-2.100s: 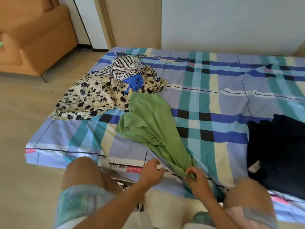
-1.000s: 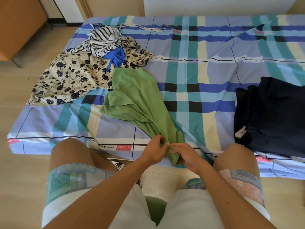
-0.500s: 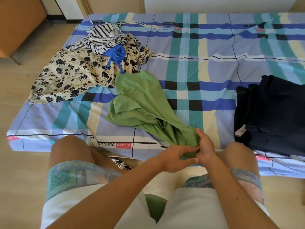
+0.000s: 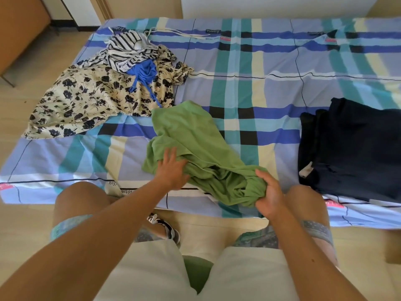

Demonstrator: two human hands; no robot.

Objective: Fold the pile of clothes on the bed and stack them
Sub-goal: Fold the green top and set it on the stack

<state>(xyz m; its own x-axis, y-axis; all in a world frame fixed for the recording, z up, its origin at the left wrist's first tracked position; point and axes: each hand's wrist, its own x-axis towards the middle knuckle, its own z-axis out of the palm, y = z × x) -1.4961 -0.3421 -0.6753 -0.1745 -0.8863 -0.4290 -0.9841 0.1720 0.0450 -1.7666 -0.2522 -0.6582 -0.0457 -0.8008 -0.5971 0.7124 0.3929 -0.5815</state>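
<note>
Green garment (image 4: 195, 135), crumpled on the bed (image 4: 260, 88) at lower centre, wants spreading flat first: left hand (image 4: 171, 170), fingers straight, should pin it while right hand (image 4: 269, 196), clutching the bunched end, draws it taut.

Bedroom in a home. Bed (image 4: 282, 83) fills the view from 9 to 3 o'clock: low mattress under a plaid sheet in blue, teal and cream. Loose pile (image 4: 91, 98) of printed and striped clothes at 10 o'clock. Green garment (image 4: 191, 135) at centre. Dark folded stack (image 4: 351, 148) at 3 o'clock. Pale wood-look floor (image 4: 43, 61) at 9 o'clock. Door frame (image 4: 108, 7) at 11 o'clock, plain wall (image 4: 271, 5) at 12. Brown furniture (image 4: 19, 25) in the 10 o'clock corner. Shoe (image 4: 167, 227) on the floor at 6 o'clock.
</note>
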